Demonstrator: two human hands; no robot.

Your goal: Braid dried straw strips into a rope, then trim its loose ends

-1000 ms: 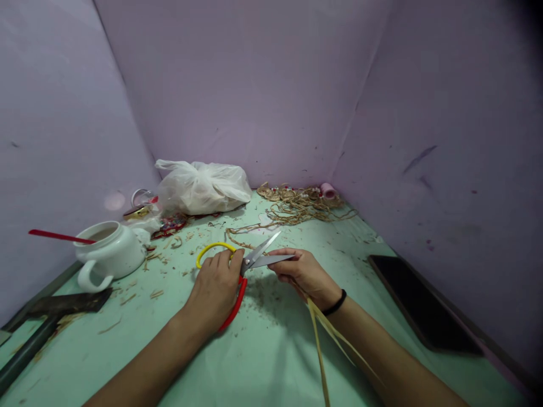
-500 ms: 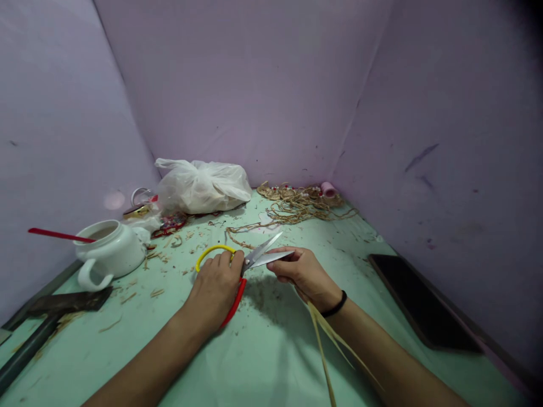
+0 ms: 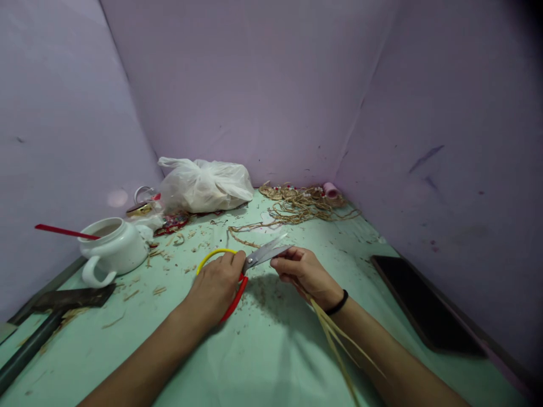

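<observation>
My left hand [image 3: 218, 285] is wrapped round a pair of scissors [image 3: 255, 258] with one yellow and one red handle. Their blades are slightly apart and point right, the tips close to my right hand [image 3: 306, 275]. Pinched in my right hand are pale straw-like fibre strips [image 3: 328, 325], whose long tails hang down past the wrist and over the forearm. The fingers and blades hide the strips' upper ends. A thin braided cord [image 3: 244, 237] lies on the table just beyond the blades.
On the left stand a white pot [image 3: 116, 249] with a red stick [image 3: 63, 230] and a dark hammer-like tool [image 3: 72, 299]. A tied white plastic bag [image 3: 207, 186], tangled cords [image 3: 301, 206] and a pink spool [image 3: 330, 190] lie at the back. A dark flat tablet-like slab [image 3: 424, 305] rests right.
The scissor blades have drawn closer together. My right hand has shifted slightly right, and the hanging strips have swung to the right. The whole view has moved a little.
</observation>
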